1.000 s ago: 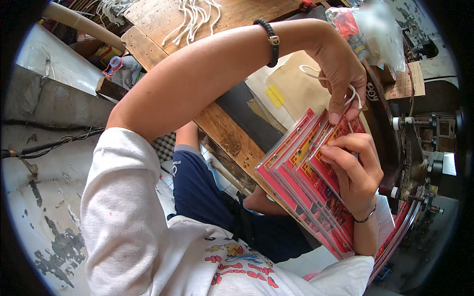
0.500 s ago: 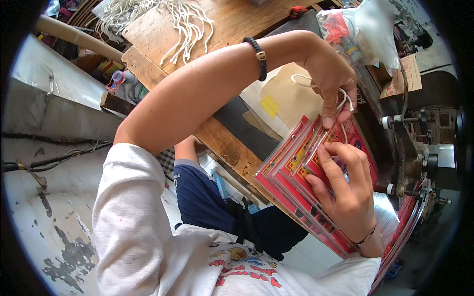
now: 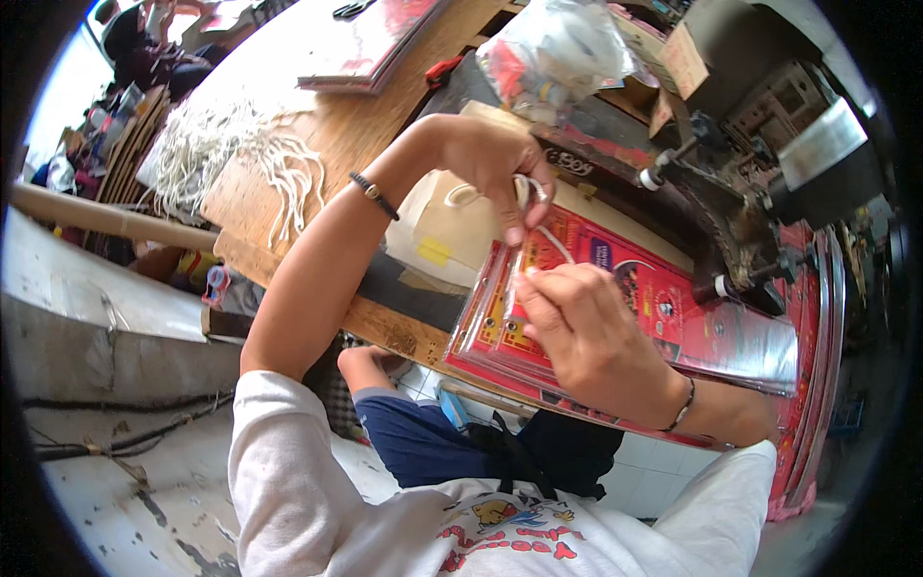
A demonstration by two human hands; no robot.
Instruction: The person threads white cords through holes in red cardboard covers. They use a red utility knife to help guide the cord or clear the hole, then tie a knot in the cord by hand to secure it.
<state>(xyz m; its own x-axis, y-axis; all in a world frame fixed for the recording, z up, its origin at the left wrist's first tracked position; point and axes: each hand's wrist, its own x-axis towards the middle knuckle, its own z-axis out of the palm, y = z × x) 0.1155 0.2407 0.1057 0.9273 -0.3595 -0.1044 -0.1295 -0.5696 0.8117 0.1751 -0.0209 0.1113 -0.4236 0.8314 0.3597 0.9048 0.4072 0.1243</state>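
A stack of red printed boards (image 3: 673, 288) in clear plastic, with metal eyelets near their left edges, lies fanned on the bench in front of me. My left hand (image 3: 500, 178) arches over the far corner, its thumb and fingers pinching a white cord (image 3: 531, 188). One loop of that cord sticks out to the left of the fingers, and another length curves down toward my right hand (image 3: 591, 327). The right hand's thumb and fingertips are closed at the left edge of the top board, beside the eyelets. Its fingers partly hide the cord's lower end.
A pile of loose white cords (image 3: 231, 154) lies on the wooden table (image 3: 380, 120) at the left. Beyond are more plastic-covered sheets (image 3: 361, 72) and a clear plastic bag (image 3: 558, 58). A dark metal machine (image 3: 731, 212) stands close on the right. Another person (image 3: 154, 48) sits far left.
The view has swung, so the hands and boards appear further left and more of the table shows. My right hand has turned, its back now facing up more. The left hand keeps pinching the cord.
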